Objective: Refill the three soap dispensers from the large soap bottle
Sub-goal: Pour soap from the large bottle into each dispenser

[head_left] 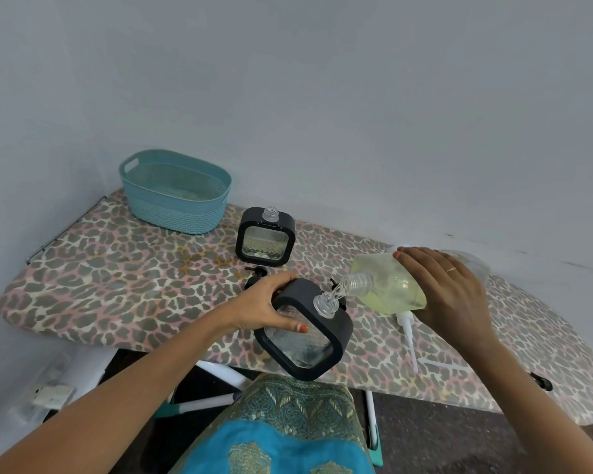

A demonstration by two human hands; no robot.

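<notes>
Pour step: large soap bottle (pixel 387 285) tilted, neck at the dispenser (pixel 338 331) mouth, over the ironing board (pixel 117 285) near edge. The right hand (pixel 449 295) wraps its body — looks soft, heavy; grip mid-body. The left hand (pixel 271 302) clasps the dispenser's rigid frame — likely slick.

- A plain pale blue-grey wall (pixel 322 80) fills the view from 9 through 12 to 3 o'clock, evenly lit.
- An ironing board (pixel 117 285) with a leopard-print cover spans the middle, its rounded end at 9 o'clock.
- White legs (pixel 225 372) show beneath it, near 6 o'clock.
- Dark floor (pixel 425 425) lies at 5 o'clock.
</notes>
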